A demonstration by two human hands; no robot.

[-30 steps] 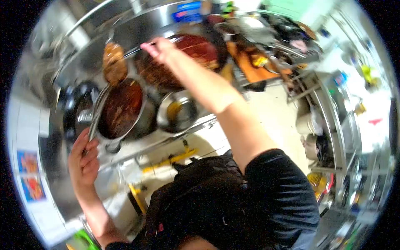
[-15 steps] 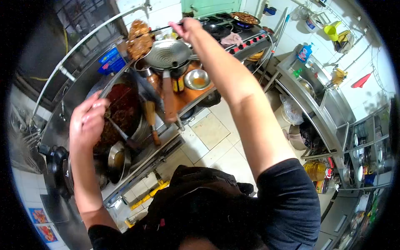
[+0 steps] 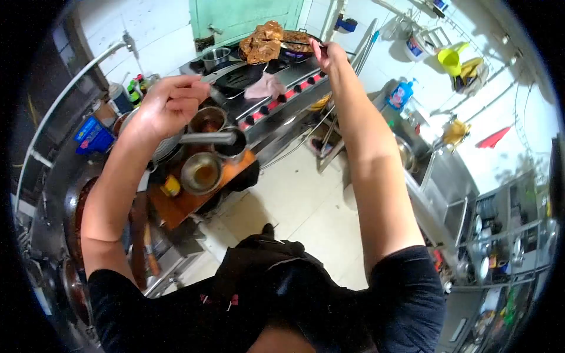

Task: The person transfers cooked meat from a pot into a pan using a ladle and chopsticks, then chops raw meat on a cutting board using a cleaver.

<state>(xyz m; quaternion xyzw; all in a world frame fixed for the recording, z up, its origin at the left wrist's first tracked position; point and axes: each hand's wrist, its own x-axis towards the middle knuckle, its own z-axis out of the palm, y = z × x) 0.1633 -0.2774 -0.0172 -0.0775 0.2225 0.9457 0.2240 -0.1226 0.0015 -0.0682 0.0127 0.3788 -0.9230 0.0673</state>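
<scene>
My right hand (image 3: 331,57), at the top of the view, is closed around a thin dark rod-like tool (image 3: 301,42). At the tool's far end hangs a large, glossy brown piece of meat (image 3: 262,43), held over the stove beside a pan of brown food (image 3: 296,41). My left hand (image 3: 175,106) is raised above the pots with its fingers curled in. What it holds, if anything, I cannot make out. Just beyond its fingertips lie a dark flat pan (image 3: 241,79) and a pink cloth (image 3: 265,87).
A stove with red-ringed knobs (image 3: 281,100) runs along the back. On an orange-brown board (image 3: 172,207) stand a metal bowl (image 3: 201,172) and several pots. A steel sink counter (image 3: 447,194) lines the right. A blue box (image 3: 94,134) sits at the left.
The view has swung right toward the stove. My right hand has carried the meat from beside the strainer to above the burners. My left hand has left the large pot of dark sauce.
</scene>
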